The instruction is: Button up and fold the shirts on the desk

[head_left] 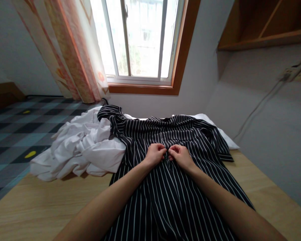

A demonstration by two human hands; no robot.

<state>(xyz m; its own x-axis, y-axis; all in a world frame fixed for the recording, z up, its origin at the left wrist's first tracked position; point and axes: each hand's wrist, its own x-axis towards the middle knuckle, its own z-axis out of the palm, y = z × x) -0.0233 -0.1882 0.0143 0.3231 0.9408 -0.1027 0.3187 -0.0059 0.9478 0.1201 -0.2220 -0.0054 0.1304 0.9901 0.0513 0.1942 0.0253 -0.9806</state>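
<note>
A black dress with white stripes (165,197) lies spread on a wooden table, its collar end away from me and its short sleeves out to both sides. At the middle of its front, my left hand (155,154) pinches the fabric along the button line. Close beside it, my right hand (180,155) is closed in a pinch on the same front edge, with a small gap between the two hands. What exactly lies between the fingertips, cloth edge or button, is too small to make out. A small button (163,138) shows just beyond my hands.
Crumpled white cloth (82,147) lies left of the dress, and more white fabric (227,139) shows under its right sleeve. The wooden table (271,197) adjoins a checked bed (12,134). A window, a curtain (72,50) and a wall shelf (263,40) stand behind.
</note>
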